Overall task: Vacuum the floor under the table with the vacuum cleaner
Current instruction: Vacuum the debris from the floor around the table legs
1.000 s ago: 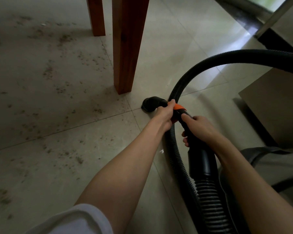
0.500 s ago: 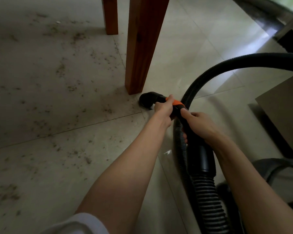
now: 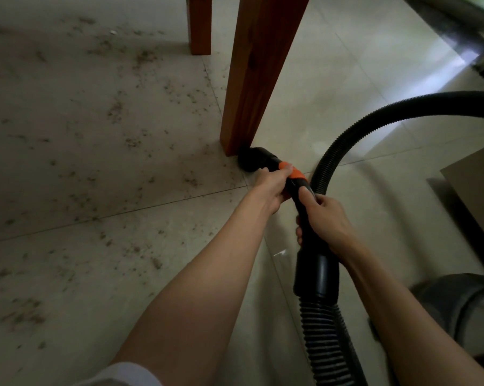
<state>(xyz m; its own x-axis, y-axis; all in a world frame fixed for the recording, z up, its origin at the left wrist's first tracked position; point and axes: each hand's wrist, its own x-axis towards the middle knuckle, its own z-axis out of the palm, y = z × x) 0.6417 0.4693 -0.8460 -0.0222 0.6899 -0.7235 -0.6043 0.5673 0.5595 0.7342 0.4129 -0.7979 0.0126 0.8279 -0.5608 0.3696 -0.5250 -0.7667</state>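
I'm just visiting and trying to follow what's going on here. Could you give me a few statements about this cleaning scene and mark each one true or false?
1. Both hands grip the vacuum wand. True: the left hand holds it near the orange collar, the right hand further back.
2. The nozzle sits at the foot of the near table leg. True.
3. The floor left of that leg is spotless. False: dirt specks are scattered over it.
4. The hose is white. False: it is black and ribbed.
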